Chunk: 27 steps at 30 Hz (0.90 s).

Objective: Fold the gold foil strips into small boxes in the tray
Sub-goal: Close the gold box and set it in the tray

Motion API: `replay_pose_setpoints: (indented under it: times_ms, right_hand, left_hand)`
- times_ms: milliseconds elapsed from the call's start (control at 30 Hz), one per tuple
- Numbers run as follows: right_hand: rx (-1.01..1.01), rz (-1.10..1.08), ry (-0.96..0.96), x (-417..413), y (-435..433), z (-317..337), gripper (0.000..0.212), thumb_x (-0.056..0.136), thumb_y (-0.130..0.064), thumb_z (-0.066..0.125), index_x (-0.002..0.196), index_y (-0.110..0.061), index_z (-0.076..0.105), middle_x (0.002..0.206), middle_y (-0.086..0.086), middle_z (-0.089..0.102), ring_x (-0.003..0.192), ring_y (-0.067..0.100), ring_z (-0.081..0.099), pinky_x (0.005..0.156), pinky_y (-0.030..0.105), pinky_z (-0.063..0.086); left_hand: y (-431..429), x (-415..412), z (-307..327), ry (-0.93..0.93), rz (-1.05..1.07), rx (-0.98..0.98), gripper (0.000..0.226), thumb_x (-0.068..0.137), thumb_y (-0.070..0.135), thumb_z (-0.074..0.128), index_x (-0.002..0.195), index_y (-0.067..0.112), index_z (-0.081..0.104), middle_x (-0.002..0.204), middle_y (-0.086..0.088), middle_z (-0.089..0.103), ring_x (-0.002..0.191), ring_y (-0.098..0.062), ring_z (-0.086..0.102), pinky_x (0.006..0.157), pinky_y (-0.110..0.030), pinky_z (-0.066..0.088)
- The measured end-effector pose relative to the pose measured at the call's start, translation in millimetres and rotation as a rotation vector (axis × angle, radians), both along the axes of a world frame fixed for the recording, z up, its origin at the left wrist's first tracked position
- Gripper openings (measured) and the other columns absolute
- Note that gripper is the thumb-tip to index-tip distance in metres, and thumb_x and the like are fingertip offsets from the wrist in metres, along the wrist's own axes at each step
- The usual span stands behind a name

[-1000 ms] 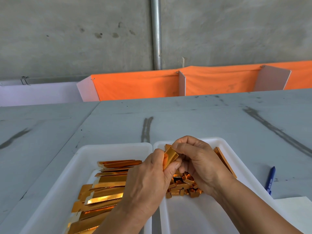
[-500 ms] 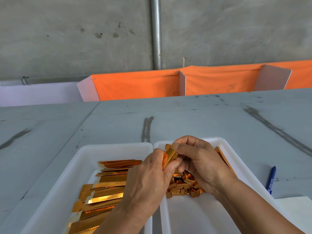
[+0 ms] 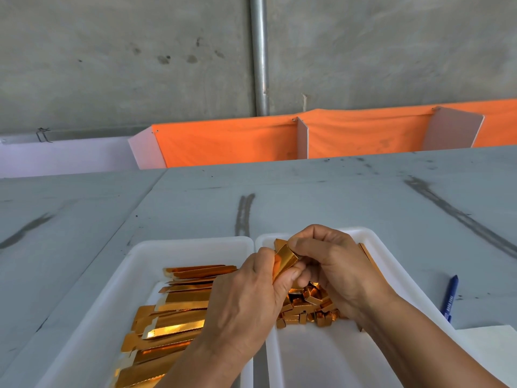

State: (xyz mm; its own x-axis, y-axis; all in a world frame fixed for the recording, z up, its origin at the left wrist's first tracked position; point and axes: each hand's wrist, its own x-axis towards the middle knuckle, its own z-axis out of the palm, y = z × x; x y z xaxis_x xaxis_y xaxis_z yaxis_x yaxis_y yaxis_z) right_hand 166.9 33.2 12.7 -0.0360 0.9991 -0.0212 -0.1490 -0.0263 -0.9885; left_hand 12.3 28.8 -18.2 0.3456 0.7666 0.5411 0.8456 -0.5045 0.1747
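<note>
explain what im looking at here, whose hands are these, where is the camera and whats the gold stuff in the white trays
There is no machine here. A person works with bare hands, and one camera worn on their head looks forward and down, so you see roughly what they see. The left hand and right hand together pinch one gold foil strip, partly folded, above the trays. On the grey table two white trays stand side by side. The left tray holds a pile of flat strips not yet folded. The right tray holds a heap of small folded boxes. A blue pen and a white sheet lie to the right of the trays. Behind the table, orange cloth hangs in front of a concrete wall.
</note>
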Motion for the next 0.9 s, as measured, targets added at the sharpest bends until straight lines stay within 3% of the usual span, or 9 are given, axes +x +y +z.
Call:
replay_pose_setpoints:
  times_ms: [133,233,367,500,600,733,900]
  right_hand:
    - [0.026,-0.006,-0.025,0.0,-1.4,0.7,0.022,0.09,-0.009,0.068,0.069,-0.015,0.07,0.065,0.017,0.065,0.044,0.02,0.054,0.049,0.024,0.05]
    - [0.106,-0.029,-0.147,0.4,-3.8,0.0,0.014,0.091,-0.017,0.068,0.078,-0.013,0.074,0.072,0.016,0.071,0.052,0.022,0.06,0.06,0.029,0.055]
    - [0.131,-0.011,-0.199,2.0,-4.9,0.7,0.021,0.095,-0.016,0.061,0.085,-0.02,0.079,0.079,0.015,0.073,0.062,0.021,0.065,0.073,0.031,0.059]
    - [0.099,0.002,-0.188,3.1,-4.3,1.1,0.024,0.096,-0.009,0.059,0.091,-0.02,0.08,0.081,0.017,0.074,0.063,0.02,0.065,0.071,0.029,0.055]
    - [0.081,0.015,-0.137,1.9,-3.0,0.1,0.014,0.093,-0.009,0.064,0.095,-0.017,0.076,0.079,0.013,0.074,0.062,0.017,0.068,0.065,0.023,0.056]
    - [0.086,0.019,-0.088,1.5,-2.4,-1.1,0.005,0.09,-0.012,0.068,0.092,-0.011,0.072,0.075,0.008,0.074,0.064,0.016,0.071,0.063,0.021,0.057]
    - [0.2,-0.014,-0.241,-0.4,-6.3,-2.2,0.01,0.093,-0.016,0.066,0.089,-0.016,0.076,0.077,0.006,0.076,0.067,0.019,0.073,0.069,0.022,0.057]
  left_hand:
    - [0.3,1.2,-0.1,0.013,0.01,0.001,0.045,0.086,0.072,0.006,0.091,0.033,0.029,0.066,0.011,0.039,0.05,-0.008,0.045,0.046,-0.013,0.031]
    - [1.5,1.6,-1.2,0.011,0.034,-0.034,0.051,0.082,0.073,0.003,0.093,0.032,0.031,0.067,0.011,0.041,0.052,-0.007,0.048,0.046,-0.012,0.03]
    - [4.3,-0.6,-3.8,0.003,0.065,-0.065,0.05,0.079,0.074,0.001,0.096,0.034,0.027,0.071,0.012,0.045,0.058,-0.004,0.053,0.05,-0.013,0.041]
    - [4.4,-0.6,-3.3,0.011,0.073,-0.079,0.049,0.079,0.073,0.001,0.096,0.034,0.026,0.072,0.011,0.046,0.059,-0.005,0.053,0.05,-0.012,0.038]
    - [4.3,-0.5,-1.5,0.009,0.077,-0.099,0.047,0.08,0.072,0.003,0.095,0.034,0.025,0.07,0.011,0.044,0.056,-0.005,0.049,0.047,-0.011,0.029]
    - [4.1,-1.6,0.1,0.0,0.077,-0.112,0.045,0.081,0.071,0.005,0.096,0.033,0.025,0.072,0.012,0.045,0.056,-0.005,0.05,0.047,-0.011,0.029]
    - [2.9,-0.3,0.4,-0.008,0.097,-0.133,0.05,0.076,0.071,-0.002,0.096,0.034,0.024,0.074,0.012,0.049,0.058,-0.005,0.052,0.046,-0.011,0.028]
